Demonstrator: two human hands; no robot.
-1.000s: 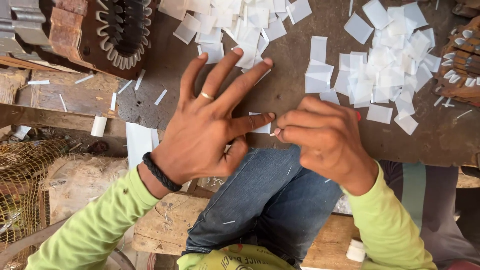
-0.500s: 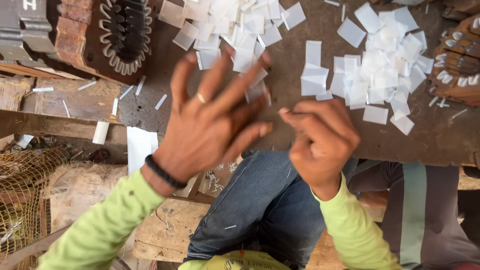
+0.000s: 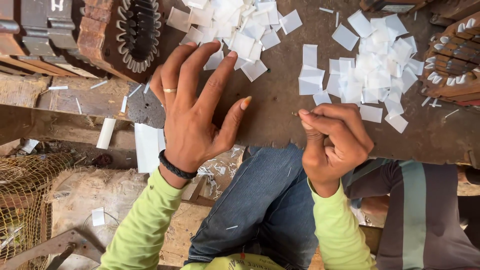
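My left hand [image 3: 192,117] hovers flat over the dark table [image 3: 280,125], fingers spread and holding nothing; it wears a gold ring and a black braided wristband. Its fingertips reach toward a heap of small white paper rectangles [image 3: 240,30]. My right hand [image 3: 335,142] is curled into a fist at the table's near edge, thumb pressed against forefinger. Whether a tiny sliver sits in that pinch I cannot tell. A second heap of white paper pieces [image 3: 370,75] lies just beyond the right hand.
A rusty motor stator with white slot liners [image 3: 135,30] stands at the back left, and another stator [image 3: 452,65] at the right edge. White strips [image 3: 148,146] lie on a wooden ledge. My jeans-clad knee [image 3: 270,200] is below; another person in striped clothing [image 3: 415,215] sits at the right.
A second ago both hands pinched a small white piece together. They have since parted: the left hand opened and lifted toward the far heap, and the right hand closed into a fist.
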